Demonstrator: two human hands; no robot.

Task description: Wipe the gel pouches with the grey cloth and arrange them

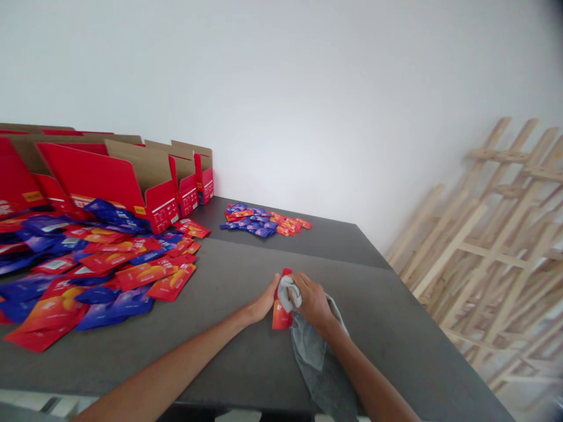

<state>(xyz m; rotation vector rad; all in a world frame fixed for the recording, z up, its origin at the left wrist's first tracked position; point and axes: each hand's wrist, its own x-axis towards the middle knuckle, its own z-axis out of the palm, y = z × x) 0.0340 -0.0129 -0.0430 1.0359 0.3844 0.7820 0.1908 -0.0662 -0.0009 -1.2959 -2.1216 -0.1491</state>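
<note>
A small red-orange pouch (281, 318) lies on the dark grey table between my hands. My left hand (265, 301) grips its upper left edge, with the fingertips partly hidden by the cloth. A grey cloth (288, 293) is bunched in my closed right hand (311, 300), and its folded end covers the middle of the pouch. The rest of the cloth hangs down along my right forearm toward the table's front edge.
Many red and blue pouches (132, 264) are heaped on the left, before open red cartons (101, 170). A smaller spread of pouches (257, 221) lies near the back wall. Wooden slatted frames (492, 234) lean beyond the table's right edge.
</note>
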